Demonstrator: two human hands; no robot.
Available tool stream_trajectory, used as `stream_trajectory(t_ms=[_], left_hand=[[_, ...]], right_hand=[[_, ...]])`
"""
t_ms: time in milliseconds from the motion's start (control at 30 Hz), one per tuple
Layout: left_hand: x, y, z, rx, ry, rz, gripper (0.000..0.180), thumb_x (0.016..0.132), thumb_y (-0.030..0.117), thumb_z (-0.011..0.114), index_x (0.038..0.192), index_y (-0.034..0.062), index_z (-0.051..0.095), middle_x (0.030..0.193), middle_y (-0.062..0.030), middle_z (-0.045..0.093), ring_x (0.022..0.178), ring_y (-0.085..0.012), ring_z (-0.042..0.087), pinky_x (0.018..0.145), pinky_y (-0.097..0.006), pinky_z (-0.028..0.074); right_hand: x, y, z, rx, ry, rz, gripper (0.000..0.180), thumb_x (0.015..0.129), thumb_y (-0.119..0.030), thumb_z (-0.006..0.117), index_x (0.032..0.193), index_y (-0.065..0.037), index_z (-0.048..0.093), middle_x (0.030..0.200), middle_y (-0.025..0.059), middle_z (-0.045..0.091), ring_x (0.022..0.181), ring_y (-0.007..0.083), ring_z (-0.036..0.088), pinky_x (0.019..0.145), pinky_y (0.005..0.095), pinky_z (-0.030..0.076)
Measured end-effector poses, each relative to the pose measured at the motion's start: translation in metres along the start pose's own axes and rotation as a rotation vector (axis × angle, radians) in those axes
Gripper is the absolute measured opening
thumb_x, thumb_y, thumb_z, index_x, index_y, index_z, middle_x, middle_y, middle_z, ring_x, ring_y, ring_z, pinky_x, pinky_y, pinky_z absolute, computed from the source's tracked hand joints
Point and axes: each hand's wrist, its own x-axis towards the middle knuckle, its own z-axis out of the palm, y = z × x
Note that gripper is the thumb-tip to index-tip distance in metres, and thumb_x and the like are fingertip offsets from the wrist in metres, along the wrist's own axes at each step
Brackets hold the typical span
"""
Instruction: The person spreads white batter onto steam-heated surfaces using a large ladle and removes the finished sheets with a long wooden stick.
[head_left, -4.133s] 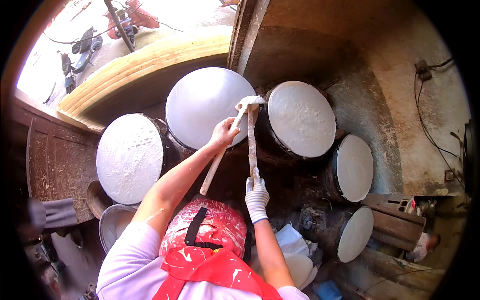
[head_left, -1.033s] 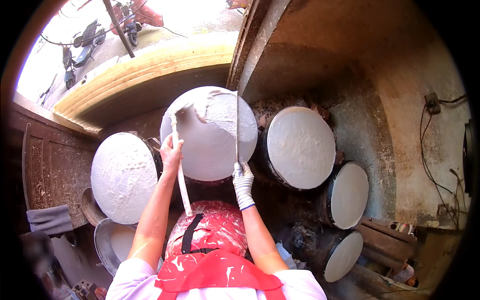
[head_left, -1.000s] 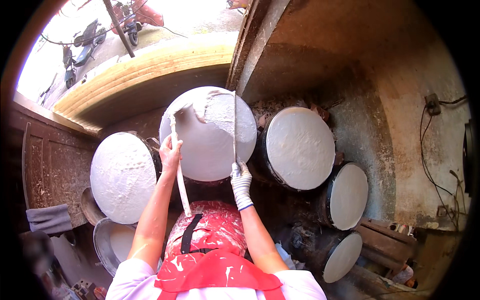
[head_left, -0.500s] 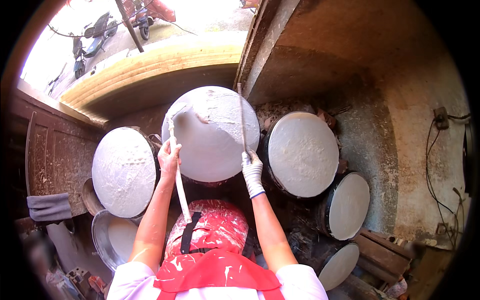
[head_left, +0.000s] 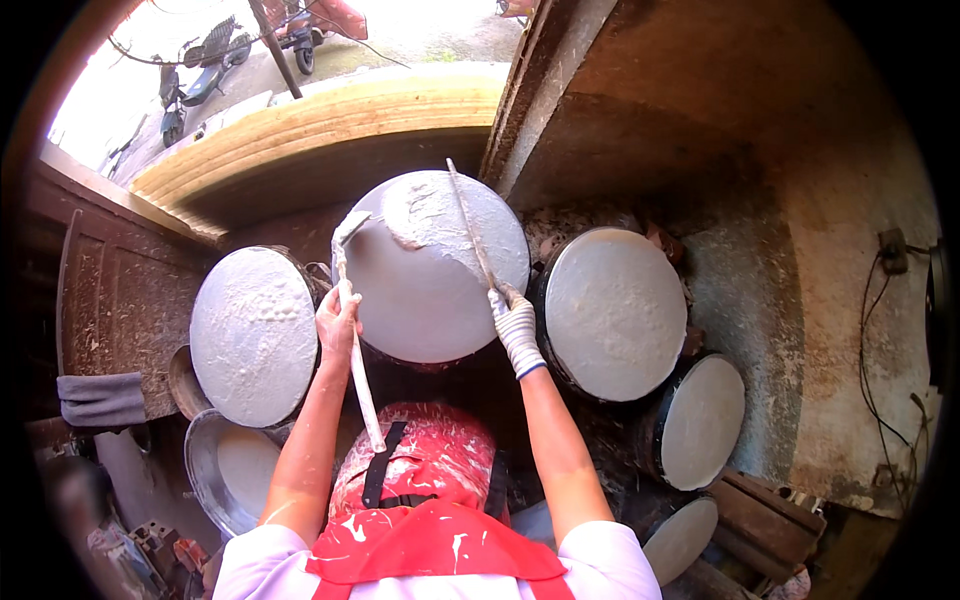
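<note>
Straight ahead stands a round vat [head_left: 440,320] filled with pale grey-white liquid, a thicker, lumpy white layer [head_left: 440,215] lying across its far part. My bare left hand [head_left: 337,312] is closed around a long white-coated stick [head_left: 364,395] with a short bent head [head_left: 349,228] at the vat's left rim. Whether that head touches the liquid I cannot tell. In a striped white glove, my right hand [head_left: 515,325] grips a thin stick [head_left: 468,218], which slants up and left over the vat's far right part.
More vats of whitish material stand at the left [head_left: 252,335] and right [head_left: 615,315], with smaller ones [head_left: 702,422] lower right. A metal basin [head_left: 235,470] sits lower left. Beyond the vat runs a pale ledge [head_left: 340,110]; a grey cloth [head_left: 100,400] hangs at far left.
The thin stick's tip has swung left across the vat while my right hand moved slightly right. The bent head of the left stick shows more plainly. The whole view has shifted a little.
</note>
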Motion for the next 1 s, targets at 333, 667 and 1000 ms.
stream_trajectory(t_ms=[333,667,1000], left_hand=[[-0.006,-0.014,-0.022,-0.132,0.026,-0.010,0.041,0.081,0.008,0.061,0.117,-0.0066,0.049,0.063,0.0016,0.047,0.043,-0.0047,0.041,0.036,-0.018,0.035],[-0.022,-0.010,-0.034,-0.178,0.077,-0.067,0.033,0.081,0.009,0.061,0.110,-0.0023,0.052,0.063,0.0025,0.044,0.045,-0.0044,0.040,0.036,-0.019,0.036],[-0.024,-0.022,-0.048,-0.218,0.118,-0.071,0.031,0.082,0.011,0.060,0.112,0.0027,0.053,0.059,0.0016,0.044,0.039,-0.0064,0.040,0.035,-0.019,0.035]], right_hand=[[-0.033,-0.019,0.017,0.394,-0.411,0.218,0.030,0.083,-0.004,0.061,0.113,0.002,0.058,0.102,0.0062,0.063,0.090,0.0108,0.057,0.082,0.0230,0.046],[-0.029,-0.021,0.014,0.431,-0.515,0.414,0.031,0.084,-0.006,0.062,0.113,0.002,0.059,0.100,0.0046,0.062,0.089,0.0095,0.056,0.081,0.0227,0.045],[0.033,-0.016,-0.002,0.165,-0.362,0.204,0.026,0.084,-0.010,0.063,0.108,0.000,0.062,0.091,0.0039,0.065,0.080,0.0091,0.056,0.073,0.0228,0.046]])
